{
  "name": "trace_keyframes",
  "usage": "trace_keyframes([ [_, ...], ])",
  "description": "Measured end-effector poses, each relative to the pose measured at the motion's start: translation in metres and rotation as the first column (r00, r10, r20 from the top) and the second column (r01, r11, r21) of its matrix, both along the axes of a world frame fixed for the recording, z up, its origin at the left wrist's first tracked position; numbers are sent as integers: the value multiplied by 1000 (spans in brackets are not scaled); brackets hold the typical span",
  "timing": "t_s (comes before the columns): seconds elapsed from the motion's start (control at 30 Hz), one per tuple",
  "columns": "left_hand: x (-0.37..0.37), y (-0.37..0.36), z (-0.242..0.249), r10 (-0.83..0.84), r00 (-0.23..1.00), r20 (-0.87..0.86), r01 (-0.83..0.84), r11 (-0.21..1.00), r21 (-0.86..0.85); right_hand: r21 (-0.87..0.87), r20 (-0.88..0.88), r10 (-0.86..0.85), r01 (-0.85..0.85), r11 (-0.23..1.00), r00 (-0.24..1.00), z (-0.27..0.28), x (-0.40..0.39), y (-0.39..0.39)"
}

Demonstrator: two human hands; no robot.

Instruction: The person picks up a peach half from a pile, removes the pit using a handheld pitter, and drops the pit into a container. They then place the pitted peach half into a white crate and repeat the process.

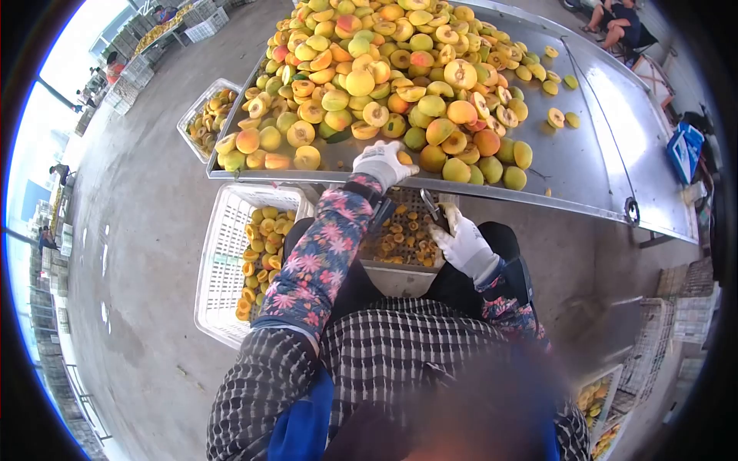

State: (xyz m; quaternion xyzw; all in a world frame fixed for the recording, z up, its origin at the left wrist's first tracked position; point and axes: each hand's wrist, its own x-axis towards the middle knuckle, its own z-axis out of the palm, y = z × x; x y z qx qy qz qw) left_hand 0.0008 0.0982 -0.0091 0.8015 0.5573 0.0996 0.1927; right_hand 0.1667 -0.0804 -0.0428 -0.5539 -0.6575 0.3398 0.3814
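My left hand (382, 164), in a white glove, is closed around a peach piece (404, 157) at the front edge of the metal table. Only a bit of its orange flesh shows past the fingers. Lower and to the right, my gloved right hand (466, 244) grips a small metal hand tool (431, 206) with a curved end pointing up toward the table. Below and between both hands sits a dark crate (369, 247) with cut peach scraps in it. Whole and halved yellow peaches (360, 83) are heaped on the table just beyond my left hand.
The metal table (607, 157) has a raised front lip. A white basket (211, 265) of peach halves stands at my left, and another basket (192, 138) is beside the table. More crates (649, 346) are stacked at right. A seated person (621, 23) is at the far right.
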Motion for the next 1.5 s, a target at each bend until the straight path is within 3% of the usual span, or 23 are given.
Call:
trace_keyframes([
  [0.07, 9, 5, -7, -17, 999, -36, 16, 999, -31, -43, -125, 24, -29, 999, 992, 13, 2, -6],
  [0.17, -4, 19, -9, 30, 975, 219, 19, 975, -219, -136, -178, -16, -8, 991, 984, 25, 4, -13],
  [0.2, -8, 23, -10, 198, 837, 510, 30, 914, -405, -147, -173, -31, 5, 989, 984, 28, 5, -13],
  [0.23, -15, 25, -12, 339, 575, 745, 159, 846, -508, -121, -153, -35, 16, 993, 988, 30, 4, -12],
  [0.27, -23, 27, -15, 489, 239, 839, 316, 778, -543, -94, -135, -34, 21, 995, 990, 30, 3, -10],
  [0.3, -31, 24, -15, 619, -112, 778, 473, 721, -505, 2, -143, -20, 20, 1000, 989, 28, 0, -5],
  [0.33, -37, 0, 18, 715, -232, 659, 616, 632, -470, 98, -151, -5, 20, 995, 988, 24, -3, 2],
  [0.37, -38, -18, 35, 732, -294, 615, 646, 626, -437, 192, -157, 11, 20, 981, 988, 22, -6, 8],
  [0.5, -39, -42, 44, 714, -345, 609, 525, 685, -505, 207, -13, 4, -1, 978, 1000, 56, -25, 23],
  [0.53, -39, -47, 43, 704, -360, 612, 507, 698, -505, 299, 60, -21, 3, 954, 998, 66, -33, 28],
  [0.63, -36, -52, 34, 686, -353, 636, 532, 706, -467, 229, 109, -18, -8, 973, 994, 80, -47, 34],
  [0.77, -30, -57, 28, 656, -345, 672, 525, 728, -441, 319, 345, -178, 63, 946, 922, 77, -61, 35],
  [0.93, -38, -66, 44, 567, 73, 820, 458, 712, -533, 260, 558, -134, -19, 965, 819, 68, -42, 38],
  [1.03, -45, -58, 32, 520, 182, 835, 447, 712, -541, 289, 624, -100, -110, 951, 775, 68, -31, 36],
  [1.17, -40, -62, 11, 542, 0, 840, 378, 778, -502, 278, 678, -75, -161, 947, 731, 75, -20, 31],
  [1.2, -38, -59, 14, 703, -126, 700, 376, 687, -622, 254, 707, -64, -169, 952, 704, 75, -18, 27],
  [1.23, -41, -59, 13, 688, -157, 709, 482, 680, -553, 229, 735, -54, -173, 958, 676, 75, -16, 24],
  [1.3, -51, -57, 11, 661, -219, 717, 669, 637, -383, 277, 592, -73, -118, 953, 803, 72, -17, 23],
  [1.37, -52, -58, 15, 671, -258, 695, 686, 634, -357, 306, 400, -98, -32, 952, 911, 71, -22, 23],
  [1.5, -46, -62, 16, 745, -301, 595, 744, 574, -342, 224, 349, -85, 5, 975, 933, 70, -31, 23],
])
